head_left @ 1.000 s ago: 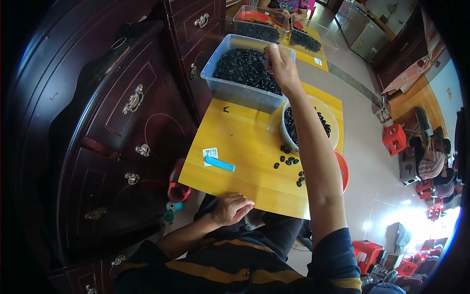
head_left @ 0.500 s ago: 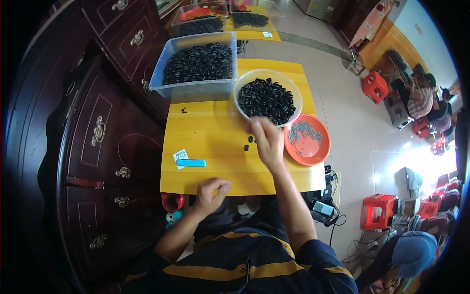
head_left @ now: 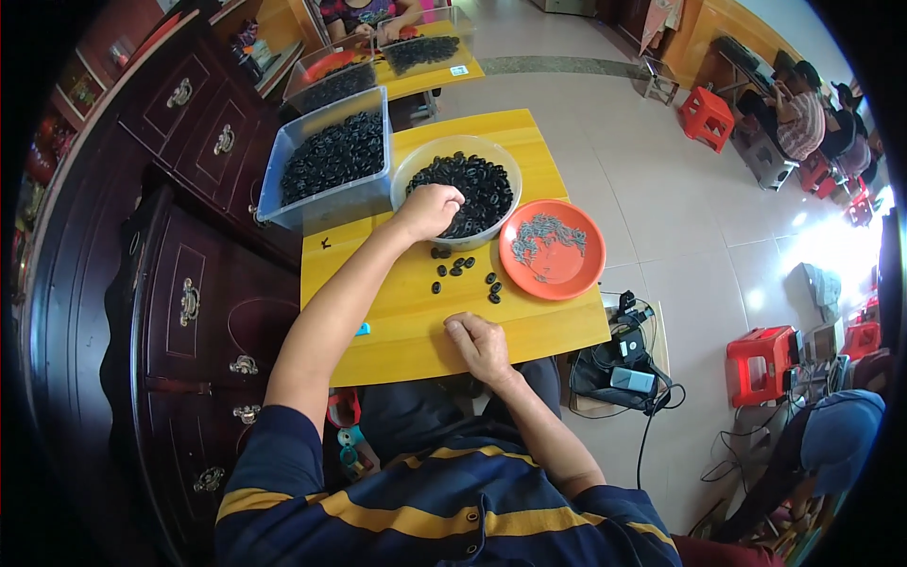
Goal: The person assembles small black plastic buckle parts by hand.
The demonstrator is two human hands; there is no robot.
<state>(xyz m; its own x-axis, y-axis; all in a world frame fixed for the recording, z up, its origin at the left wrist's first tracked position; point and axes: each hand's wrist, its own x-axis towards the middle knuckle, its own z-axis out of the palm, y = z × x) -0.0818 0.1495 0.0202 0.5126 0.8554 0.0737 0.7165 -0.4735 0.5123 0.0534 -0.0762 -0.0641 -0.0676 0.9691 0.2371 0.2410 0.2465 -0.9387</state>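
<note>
My left hand (head_left: 435, 210) reaches over the near rim of a round clear tub (head_left: 516, 180) filled with small black oval rings (head_left: 472, 181). Its fingers are curled closed, and whatever they pinch is hidden. My right hand (head_left: 480, 346) rests closed near the table's front edge, thumb against the fingers; I cannot make out anything in it. Several loose black rings (head_left: 456, 270) lie on the table between the two hands, with a short row of others (head_left: 493, 287) beside an orange-red plate (head_left: 578, 279). Small grey pieces (head_left: 543, 236) are scattered on that plate.
A large bluish clear bin (head_left: 331, 210) of black rings stands at the table's far left. My left forearm mostly covers a blue tool (head_left: 363, 329). A dark cabinet (head_left: 217, 312) borders the left side. Across a second table (head_left: 416, 87) sits another person (head_left: 364, 19).
My left hand has moved from the front edge up to the tub. My right hand has drawn back from the tub toward me. More loose rings show on the table, and the view has shifted.
</note>
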